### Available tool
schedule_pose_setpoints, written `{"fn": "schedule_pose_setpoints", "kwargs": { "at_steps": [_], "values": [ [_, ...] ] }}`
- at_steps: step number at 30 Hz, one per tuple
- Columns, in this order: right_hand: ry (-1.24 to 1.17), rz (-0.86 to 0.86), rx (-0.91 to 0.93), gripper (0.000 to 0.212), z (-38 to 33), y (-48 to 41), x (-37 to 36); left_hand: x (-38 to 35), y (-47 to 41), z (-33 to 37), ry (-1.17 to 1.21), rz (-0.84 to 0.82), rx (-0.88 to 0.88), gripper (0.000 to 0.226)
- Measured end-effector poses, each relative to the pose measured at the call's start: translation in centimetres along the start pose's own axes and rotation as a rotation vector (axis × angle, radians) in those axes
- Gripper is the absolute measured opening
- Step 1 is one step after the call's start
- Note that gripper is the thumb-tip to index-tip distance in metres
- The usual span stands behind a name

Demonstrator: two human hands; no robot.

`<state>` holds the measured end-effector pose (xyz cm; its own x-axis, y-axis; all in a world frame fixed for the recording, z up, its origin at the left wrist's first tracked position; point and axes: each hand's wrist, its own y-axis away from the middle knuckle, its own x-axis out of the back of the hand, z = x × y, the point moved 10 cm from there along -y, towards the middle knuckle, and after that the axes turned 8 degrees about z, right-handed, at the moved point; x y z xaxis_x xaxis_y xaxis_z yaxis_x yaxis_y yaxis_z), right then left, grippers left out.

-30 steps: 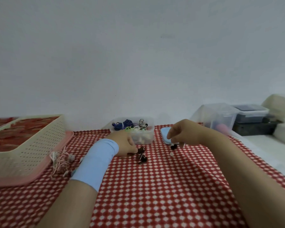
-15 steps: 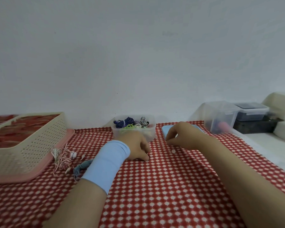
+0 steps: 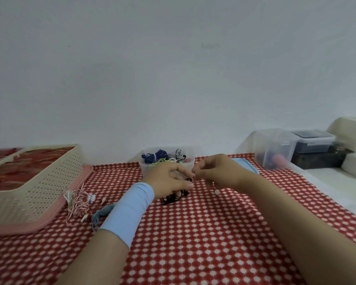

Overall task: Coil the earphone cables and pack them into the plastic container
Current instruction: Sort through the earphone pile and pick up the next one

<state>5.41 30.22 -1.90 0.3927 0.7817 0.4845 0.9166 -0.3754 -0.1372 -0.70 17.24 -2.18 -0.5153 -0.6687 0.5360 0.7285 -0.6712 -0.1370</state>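
A black earphone cable [image 3: 173,197] lies bunched on the red checked cloth under my left hand [image 3: 169,178], whose fingers curl round it. Just to the right, my right hand [image 3: 216,173] pinches one end of that cable near the left fingertips, and a white earbud tip [image 3: 216,191] hangs below it. Behind both hands stands the clear plastic container [image 3: 146,171] holding several coiled cables in blue, green and black-and-white. Its blue lid [image 3: 248,165] lies flat behind my right hand. A pink-and-white earphone tangle [image 3: 78,203] and a blue-grey cable [image 3: 100,214] lie loose at the left.
A cream perforated basket [image 3: 39,182] on a pink tray [image 3: 78,190] fills the left side. At the right stand a clear lidded box [image 3: 273,149], a dark box [image 3: 314,140] and white foam pieces [image 3: 349,130] on a white surface. A bare wall rises behind.
My hands have lifted off the cloth and come together over the black cable. The bunched black cable, hidden half a second ago, shows again under my left hand.
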Motion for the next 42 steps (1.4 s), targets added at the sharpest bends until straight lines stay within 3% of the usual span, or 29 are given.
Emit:
{"fn": "schedule_pose_setpoints", "kwargs": {
  "at_steps": [11,14,17,20,27,42],
  "values": [
    [-0.367,0.015,-0.085,0.019,-0.2,-0.2,-0.1,0.5,-0.4,-1.5,0.405,0.087,0.109,0.025],
    [-0.364,-0.005,-0.080,0.018,-0.4,-0.1,-0.8,-0.2,-0.3,-1.5,0.383,0.032,0.112,0.037],
    [-0.334,-0.008,-0.075,0.009,-0.4,0.1,-1.1,-1.7,0.1,-1.5,0.466,-0.099,0.145,0.029],
    [-0.337,0.000,-0.073,0.011,-0.3,0.2,-1.0,-1.6,0.1,-1.7,0.611,-0.090,0.192,0.028],
    [-0.393,-0.022,-0.092,0.015,-0.2,0.2,-1.2,-0.4,0.0,-1.4,0.580,0.022,0.102,0.016],
    [-0.457,-0.105,-0.134,0.019,-0.1,0.3,-1.9,-1.2,-0.1,-0.8,0.696,0.032,0.081,0.012]
  ]
}}
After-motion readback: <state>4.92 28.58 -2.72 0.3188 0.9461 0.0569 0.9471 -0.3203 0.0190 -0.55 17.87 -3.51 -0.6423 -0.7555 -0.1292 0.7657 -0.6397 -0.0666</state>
